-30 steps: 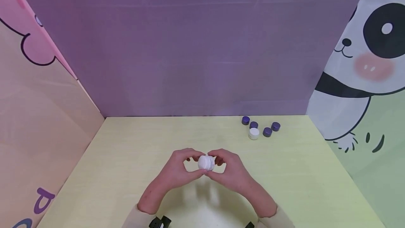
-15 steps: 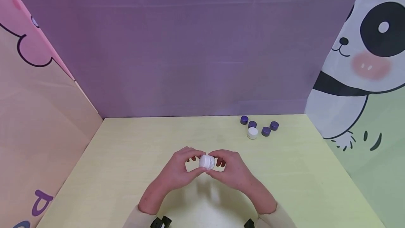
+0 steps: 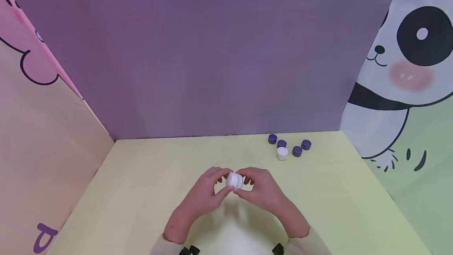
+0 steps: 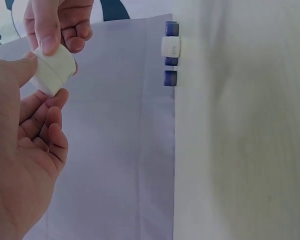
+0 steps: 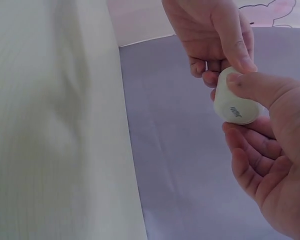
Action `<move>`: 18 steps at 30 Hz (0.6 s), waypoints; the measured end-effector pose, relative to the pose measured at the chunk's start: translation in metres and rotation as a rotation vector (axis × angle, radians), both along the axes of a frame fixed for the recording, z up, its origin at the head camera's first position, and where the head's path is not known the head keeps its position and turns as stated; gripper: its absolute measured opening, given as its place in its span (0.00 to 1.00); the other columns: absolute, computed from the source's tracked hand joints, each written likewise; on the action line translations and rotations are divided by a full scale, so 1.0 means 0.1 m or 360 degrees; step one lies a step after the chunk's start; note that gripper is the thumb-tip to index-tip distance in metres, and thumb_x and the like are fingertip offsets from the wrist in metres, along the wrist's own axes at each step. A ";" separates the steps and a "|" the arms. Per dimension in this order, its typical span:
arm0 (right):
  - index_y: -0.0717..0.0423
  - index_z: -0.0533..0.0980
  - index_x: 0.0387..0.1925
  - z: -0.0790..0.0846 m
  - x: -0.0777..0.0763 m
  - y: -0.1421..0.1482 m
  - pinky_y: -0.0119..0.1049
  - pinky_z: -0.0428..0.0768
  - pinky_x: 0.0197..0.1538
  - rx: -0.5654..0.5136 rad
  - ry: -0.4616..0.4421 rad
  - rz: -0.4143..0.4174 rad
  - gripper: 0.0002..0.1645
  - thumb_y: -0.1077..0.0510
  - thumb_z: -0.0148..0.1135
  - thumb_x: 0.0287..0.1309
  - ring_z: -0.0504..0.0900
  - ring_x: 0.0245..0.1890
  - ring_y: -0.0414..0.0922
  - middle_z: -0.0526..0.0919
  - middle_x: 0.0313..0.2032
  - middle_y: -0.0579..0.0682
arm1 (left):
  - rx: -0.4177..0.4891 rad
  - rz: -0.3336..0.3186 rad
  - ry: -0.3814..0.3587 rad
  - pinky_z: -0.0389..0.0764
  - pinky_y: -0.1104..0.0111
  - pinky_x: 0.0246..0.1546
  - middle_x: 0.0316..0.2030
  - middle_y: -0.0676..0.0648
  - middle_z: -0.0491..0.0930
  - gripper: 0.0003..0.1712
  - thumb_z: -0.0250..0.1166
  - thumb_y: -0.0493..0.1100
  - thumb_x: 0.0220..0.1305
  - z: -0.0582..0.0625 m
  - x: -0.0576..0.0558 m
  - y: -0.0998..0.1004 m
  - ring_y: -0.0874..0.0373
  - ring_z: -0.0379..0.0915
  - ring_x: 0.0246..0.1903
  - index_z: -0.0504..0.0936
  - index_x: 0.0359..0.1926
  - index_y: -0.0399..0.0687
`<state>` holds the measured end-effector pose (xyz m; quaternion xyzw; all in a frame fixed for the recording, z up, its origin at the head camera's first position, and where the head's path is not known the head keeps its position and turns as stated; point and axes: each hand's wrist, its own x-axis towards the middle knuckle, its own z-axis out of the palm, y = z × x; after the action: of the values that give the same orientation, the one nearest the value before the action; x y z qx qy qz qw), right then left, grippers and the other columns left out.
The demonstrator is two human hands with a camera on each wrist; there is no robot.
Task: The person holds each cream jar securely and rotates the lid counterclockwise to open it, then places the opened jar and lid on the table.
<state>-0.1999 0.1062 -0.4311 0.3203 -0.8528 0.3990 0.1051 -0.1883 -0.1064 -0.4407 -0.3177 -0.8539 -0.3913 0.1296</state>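
Both hands hold one small white screw-lid jar (image 3: 234,181) above the table, in front of the body. My left hand (image 3: 206,193) pinches its left end, the lid end, between thumb and fingertips. The other end is pinched the same way by my right hand (image 3: 261,189). In the left wrist view, a seam rings the jar (image 4: 54,70) between lid and body. Small dark print shows on the jar's end (image 5: 236,111) in the right wrist view. Whether the lid is loose or tight cannot be told. The jar's contents are hidden.
Toward the back right of the pale table (image 3: 159,168) stands another white jar (image 3: 282,153). Several purple caps or small jars (image 3: 297,151) surround it. A purple backdrop (image 3: 226,70) rises behind the table, with printed panels at both sides.
The jar has turned a little, so its printed right part shows more and its left face less. Both hands have shifted slightly right in the head view, which has itself moved a little.
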 end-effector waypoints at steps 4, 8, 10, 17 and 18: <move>0.47 0.82 0.40 -0.06 0.03 0.00 0.31 0.76 0.33 0.0057 0.0038 0.0006 0.18 0.56 0.78 0.45 0.75 0.30 0.35 0.81 0.34 0.35 | -0.0004 0.0027 -0.0004 0.75 0.69 0.37 0.39 0.63 0.74 0.14 0.65 0.50 0.66 -0.11 0.05 0.02 0.57 0.71 0.39 0.78 0.51 0.56; 0.47 0.81 0.40 -0.06 0.04 -0.02 0.29 0.75 0.32 0.0102 0.0093 -0.0037 0.19 0.55 0.78 0.44 0.76 0.31 0.35 0.81 0.35 0.35 | -0.0026 0.0120 -0.0007 0.75 0.68 0.34 0.36 0.62 0.75 0.15 0.67 0.53 0.63 -0.09 0.06 0.02 0.62 0.70 0.36 0.80 0.48 0.56; 0.47 0.81 0.40 -0.04 0.03 -0.03 0.30 0.75 0.33 0.0115 0.0096 -0.0064 0.19 0.54 0.78 0.44 0.77 0.31 0.37 0.81 0.36 0.36 | -0.0081 0.0203 -0.0005 0.74 0.69 0.33 0.34 0.61 0.76 0.15 0.67 0.56 0.63 -0.05 0.06 0.01 0.63 0.70 0.34 0.82 0.46 0.55; 0.50 0.81 0.43 -0.05 -0.01 -0.07 0.30 0.76 0.35 0.0146 0.0040 -0.0090 0.21 0.54 0.78 0.44 0.78 0.32 0.40 0.82 0.37 0.38 | -0.0245 0.0357 0.0034 0.75 0.70 0.35 0.44 0.64 0.78 0.27 0.68 0.63 0.57 0.09 0.02 -0.05 0.67 0.71 0.34 0.82 0.52 0.54; 0.50 0.81 0.43 -0.06 -0.01 -0.07 0.30 0.76 0.35 0.0136 0.0032 -0.0098 0.21 0.54 0.78 0.44 0.77 0.32 0.39 0.82 0.37 0.37 | -0.0215 0.0319 0.0038 0.76 0.70 0.37 0.46 0.65 0.77 0.27 0.71 0.60 0.55 0.11 0.02 -0.07 0.67 0.72 0.36 0.81 0.54 0.55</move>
<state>-0.2007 0.0995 -0.4369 0.3022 -0.8774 0.3555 0.1121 -0.1866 -0.1130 -0.4295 -0.2432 -0.9042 -0.3142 0.1565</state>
